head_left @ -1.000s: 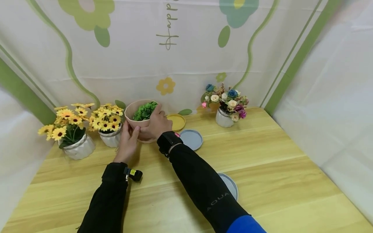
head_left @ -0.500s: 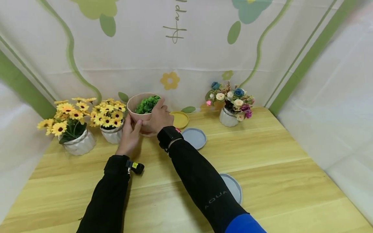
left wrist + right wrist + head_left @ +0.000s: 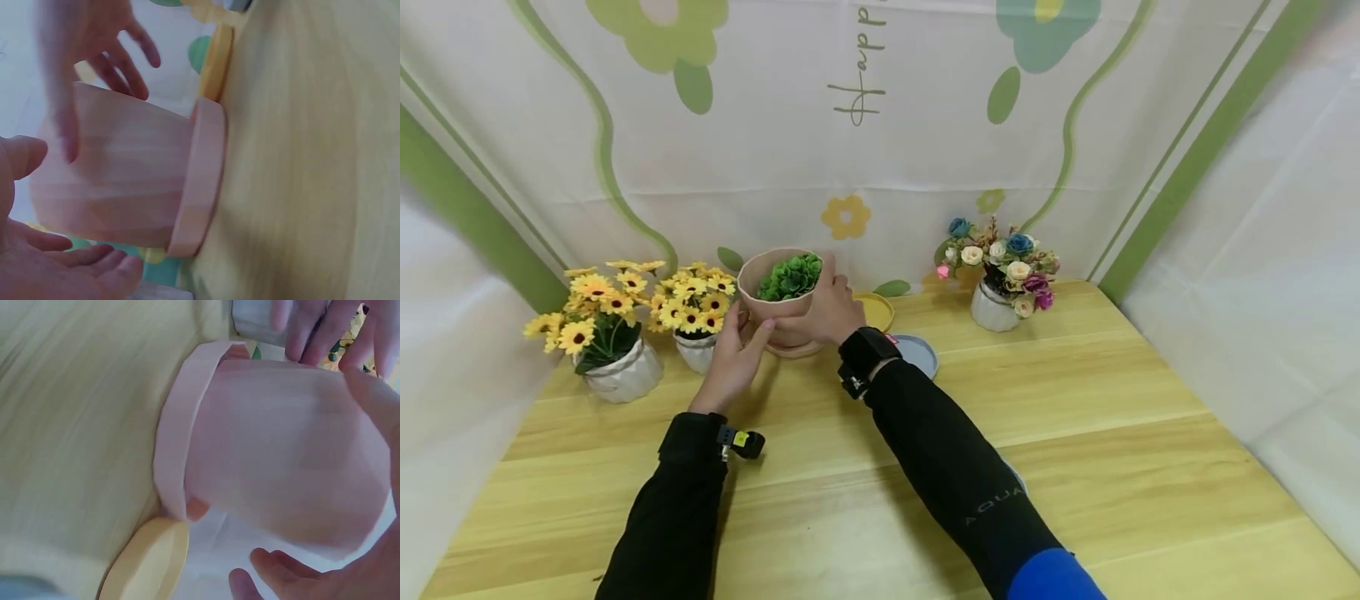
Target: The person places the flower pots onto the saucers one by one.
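A pale pink flowerpot (image 3: 772, 308) with a green leafy plant (image 3: 790, 277) inside stands upright in a matching pink saucer (image 3: 205, 169) on the table. My left hand (image 3: 733, 362) is at the pot's left side, its fingers (image 3: 94, 257) extended along the wall and its thumb toward the front. Around the right side is my right hand (image 3: 833, 310), with fingers spread near the rim and thumb across the front. In the wrist views both hands look loose, with gaps between several fingertips and the pot.
Two white pots of yellow flowers, a nearer one (image 3: 625, 373) and a farther one (image 3: 695, 352), stand left. A yellow saucer (image 3: 878, 312) and a grey-blue saucer (image 3: 919, 354) lie right. Farther right stands a white pot (image 3: 992, 308) of mixed flowers. A fabric backdrop (image 3: 925, 150) hangs behind.
Both hands have spread slightly apart, the left wrist leftward and the right wrist rightward. My right forearm now covers most of the front saucer. The pot stays in its saucer.
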`<state>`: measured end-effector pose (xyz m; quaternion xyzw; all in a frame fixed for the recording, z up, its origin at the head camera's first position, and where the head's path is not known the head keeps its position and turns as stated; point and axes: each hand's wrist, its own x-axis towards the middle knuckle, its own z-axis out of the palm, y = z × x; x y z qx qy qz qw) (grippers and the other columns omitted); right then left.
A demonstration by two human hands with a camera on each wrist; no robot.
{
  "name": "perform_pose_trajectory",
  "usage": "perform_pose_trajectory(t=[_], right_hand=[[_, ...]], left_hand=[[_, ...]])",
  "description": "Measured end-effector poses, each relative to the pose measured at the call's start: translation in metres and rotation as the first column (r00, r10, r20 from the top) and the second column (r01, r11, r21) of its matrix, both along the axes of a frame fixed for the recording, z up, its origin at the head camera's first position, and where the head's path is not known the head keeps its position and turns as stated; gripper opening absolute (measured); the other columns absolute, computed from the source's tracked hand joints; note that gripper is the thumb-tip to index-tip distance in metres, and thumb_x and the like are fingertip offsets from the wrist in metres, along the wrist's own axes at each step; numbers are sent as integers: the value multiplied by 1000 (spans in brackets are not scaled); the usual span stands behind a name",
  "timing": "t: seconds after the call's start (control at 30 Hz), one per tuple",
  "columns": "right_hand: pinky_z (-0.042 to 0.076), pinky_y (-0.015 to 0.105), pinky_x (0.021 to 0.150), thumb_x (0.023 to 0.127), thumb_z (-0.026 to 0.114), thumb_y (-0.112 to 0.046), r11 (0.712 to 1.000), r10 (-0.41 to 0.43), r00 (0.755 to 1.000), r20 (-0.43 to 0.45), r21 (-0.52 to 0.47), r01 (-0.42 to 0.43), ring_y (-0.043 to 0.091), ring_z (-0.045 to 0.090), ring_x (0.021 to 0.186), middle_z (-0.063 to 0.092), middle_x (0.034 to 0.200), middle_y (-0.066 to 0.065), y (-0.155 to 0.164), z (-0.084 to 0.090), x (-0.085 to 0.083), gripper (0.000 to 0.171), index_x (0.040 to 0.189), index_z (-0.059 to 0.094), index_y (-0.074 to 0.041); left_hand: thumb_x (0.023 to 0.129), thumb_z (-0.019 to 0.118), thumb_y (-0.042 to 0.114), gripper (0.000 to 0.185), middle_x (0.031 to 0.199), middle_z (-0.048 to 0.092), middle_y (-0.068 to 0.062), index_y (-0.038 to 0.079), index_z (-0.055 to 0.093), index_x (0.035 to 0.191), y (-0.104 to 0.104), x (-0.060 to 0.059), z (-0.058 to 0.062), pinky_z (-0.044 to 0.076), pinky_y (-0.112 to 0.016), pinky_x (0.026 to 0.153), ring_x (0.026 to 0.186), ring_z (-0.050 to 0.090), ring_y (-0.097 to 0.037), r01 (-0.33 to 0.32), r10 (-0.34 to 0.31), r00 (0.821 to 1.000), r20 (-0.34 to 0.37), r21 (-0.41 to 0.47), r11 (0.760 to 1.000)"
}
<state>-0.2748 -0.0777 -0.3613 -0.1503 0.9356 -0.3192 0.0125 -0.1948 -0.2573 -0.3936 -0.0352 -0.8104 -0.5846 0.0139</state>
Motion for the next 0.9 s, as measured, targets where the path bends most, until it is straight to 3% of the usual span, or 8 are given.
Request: perform_pose_trajectory(t=[0.2, 0.43, 0.6, 0.77, 0.9], right_hand=[[44, 58, 118, 82, 86, -60, 997, 80, 997, -25, 10, -79, 38, 38, 154, 31, 168, 22, 34, -1, 6, 133, 170, -2, -14], [26, 63, 129, 85, 81, -65, 992, 94, 994, 48, 77, -97, 39, 20, 163, 14, 176, 22, 91, -12, 14, 130, 170, 2, -6], [22, 64, 130, 83, 80, -68, 997, 34, 994, 102, 71, -41, 43, 13, 163, 9, 176, 25, 143, -26, 31, 133, 170, 2, -3], [15, 66, 130, 82, 81, -69, 998, -45, 987, 154, 60, 37, 48, 7, 163, 2, 176, 28, 205, -39, 45, 138, 169, -3, -1], [20, 68, 128, 85, 77, -69, 996, -90, 977, 195, 33, 85, 55, 15, 158, 7, 172, 36, 251, -46, 51, 135, 167, 0, 6]], left_hand=[[112, 46, 50, 90, 178, -4, -20, 13, -12, 170, -5, 18, 10, 17, -51, 135, 166, 5, -39, -7, 8, 1000, 26, -63, 998], [111, 52, 45, 89, 176, 7, -28, 8, -2, 170, -5, 40, 12, 20, -64, 131, 163, 11, -48, 66, -58, 997, 56, -164, 984], [111, 54, 40, 87, 175, 8, -30, 5, 0, 170, -12, 62, 5, 19, -71, 127, 161, 13, -52, 88, -77, 995, 62, -216, 972], [110, 56, 44, 89, 174, 12, -30, 2, 5, 169, -18, 85, -1, 24, -72, 125, 159, 17, -53, 109, -78, 990, 117, -288, 951], [107, 60, 46, 94, 173, 15, -31, 0, 6, 169, -18, 98, -4, 25, -74, 123, 158, 19, -54, 132, -85, 984, 158, -311, 941]])
